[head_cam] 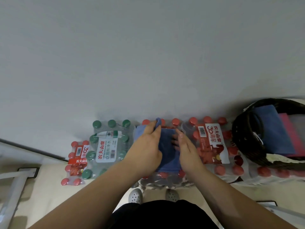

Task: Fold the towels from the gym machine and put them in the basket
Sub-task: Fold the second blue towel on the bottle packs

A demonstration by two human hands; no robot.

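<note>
A blue towel [168, 151] lies on top of a shrink-wrapped pack of red-capped bottles [165, 177], partly folded. My left hand [146, 146] pinches its far left corner between thumb and fingers and lifts it. On the towel's right side my right hand [186, 149] rests edge-on with straight fingers. At the far right stands a dark wicker basket [242, 139] that holds a folded blue towel [272, 129] and a folded pink towel [292, 136].
Packs of bottled water line the white wall: a green-capped pack [107, 146], a small red-capped pack [76, 162] on the left, another red-capped pack [214, 146] on the right. Grey metal machine frames [13, 184] stand at the lower left and lower right. My shoes [135, 195] are below.
</note>
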